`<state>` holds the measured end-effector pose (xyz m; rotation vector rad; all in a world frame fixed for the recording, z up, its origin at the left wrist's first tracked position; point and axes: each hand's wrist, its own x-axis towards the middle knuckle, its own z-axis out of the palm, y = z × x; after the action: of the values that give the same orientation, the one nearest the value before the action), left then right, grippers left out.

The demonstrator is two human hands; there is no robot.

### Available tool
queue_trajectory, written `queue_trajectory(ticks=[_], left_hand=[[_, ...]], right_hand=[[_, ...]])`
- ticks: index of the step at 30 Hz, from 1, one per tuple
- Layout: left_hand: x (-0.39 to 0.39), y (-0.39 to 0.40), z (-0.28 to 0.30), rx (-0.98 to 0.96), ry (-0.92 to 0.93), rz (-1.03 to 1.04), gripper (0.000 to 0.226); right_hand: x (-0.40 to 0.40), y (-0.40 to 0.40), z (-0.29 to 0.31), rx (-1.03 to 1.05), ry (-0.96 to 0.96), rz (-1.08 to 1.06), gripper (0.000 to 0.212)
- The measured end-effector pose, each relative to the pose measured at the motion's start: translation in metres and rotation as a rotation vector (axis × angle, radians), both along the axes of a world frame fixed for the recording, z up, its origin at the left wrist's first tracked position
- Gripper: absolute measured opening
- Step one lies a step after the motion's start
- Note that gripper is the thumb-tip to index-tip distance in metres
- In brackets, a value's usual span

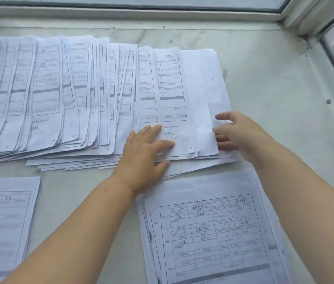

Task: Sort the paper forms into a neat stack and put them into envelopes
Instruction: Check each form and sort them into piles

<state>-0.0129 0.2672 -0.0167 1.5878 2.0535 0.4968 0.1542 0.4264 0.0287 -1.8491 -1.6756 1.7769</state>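
The left hand [143,158] is pressing flat on the fanned forms [168,103]. The right hand [237,134] is pinching their right edge, long axis running away from the person.

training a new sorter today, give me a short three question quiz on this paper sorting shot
1. True or false: the left hand lies flat, fingers straight, on the fanned forms.
2. Which sheets does the right hand touch? A) the near right stack B) the right-hand edge of the fanned forms C) the near left stack
3. Fill in: the forms lie on a pale ledge under a ____.

Key: 1 true; 2 B; 3 window (its frame runs along the far side).
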Motion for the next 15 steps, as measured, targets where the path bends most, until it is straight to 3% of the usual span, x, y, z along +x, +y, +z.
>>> queue_trajectory(ticks=[3, 9, 15], left_hand=[[-0.004, -0.003, 0.010, 0.009, -0.051, -0.031, 0.038], [-0.009, -0.065, 0.026, 0.251, -0.153, 0.021, 0.024], [-0.037, -0.185, 0.034, 0.294, -0.095, 0.200, 0.025]], right_hand=[[0.019, -0.018, 0.009, 0.049, 0.034, -0.102, 0.032], [0.043, -0.090, 0.030, 0.339, 0.032, -0.225, 0.010], [0.006, -0.220, 0.021, 0.099, 0.122, -0.010, 0.011]])
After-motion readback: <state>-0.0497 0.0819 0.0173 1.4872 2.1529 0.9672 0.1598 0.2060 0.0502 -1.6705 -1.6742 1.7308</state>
